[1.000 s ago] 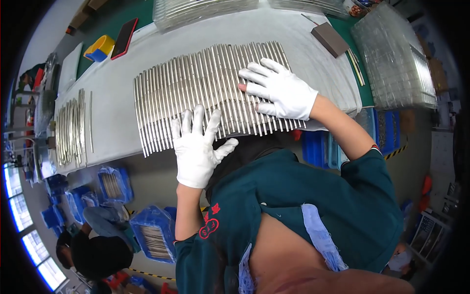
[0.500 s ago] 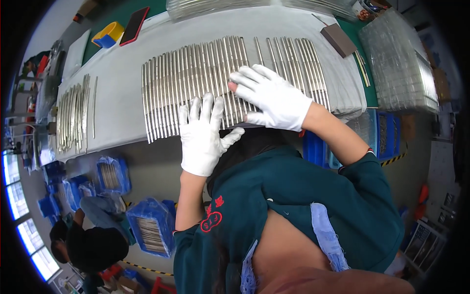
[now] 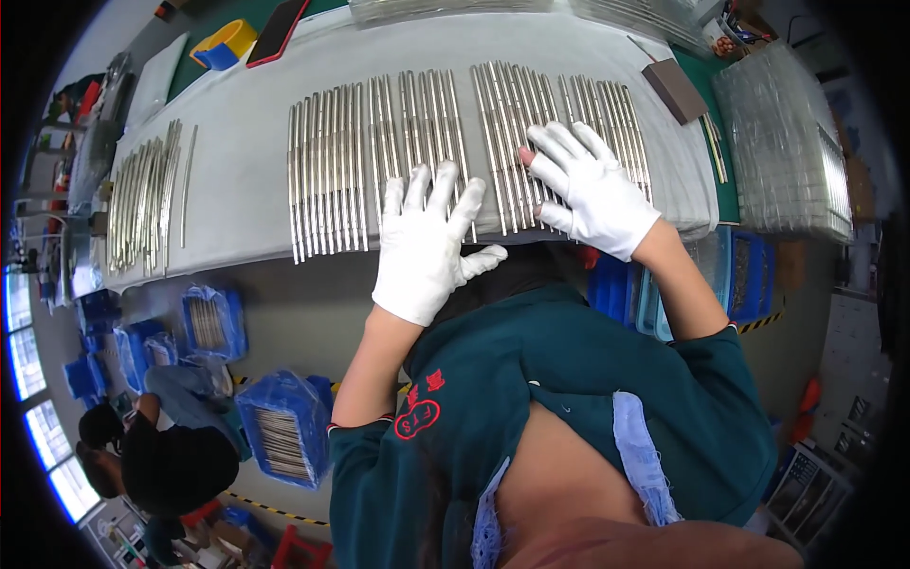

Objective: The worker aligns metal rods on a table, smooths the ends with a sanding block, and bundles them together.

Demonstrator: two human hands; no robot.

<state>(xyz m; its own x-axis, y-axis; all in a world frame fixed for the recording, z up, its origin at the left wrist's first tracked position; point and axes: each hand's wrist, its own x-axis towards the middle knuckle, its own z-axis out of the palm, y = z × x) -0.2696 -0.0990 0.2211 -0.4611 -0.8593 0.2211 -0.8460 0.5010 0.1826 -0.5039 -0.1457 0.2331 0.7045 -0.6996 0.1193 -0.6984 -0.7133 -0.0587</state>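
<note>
Slim silvery metal rods lie side by side in a row across a white-covered table, split by gaps into several groups. My left hand, in a white glove, rests its spread fingertips on the near ends of the middle rods. Also white-gloved, my right hand lies palm down over the right-hand rods, fingers apart; one bare fingertip shows through the glove. Neither hand grasps a rod. At the table's left, a looser bunch of thin rods lies separately, with a single rod beside it.
Near the table's right edge sits a brown block, beside stacked clear plastic trays. A phone and a yellow-and-blue tape roll lie at the far left. Blue crates stand on the floor, near a seated person.
Both my hands have moved right over the rods. The rods under them have shifted, and the formerly close left group now shows gaps.
</note>
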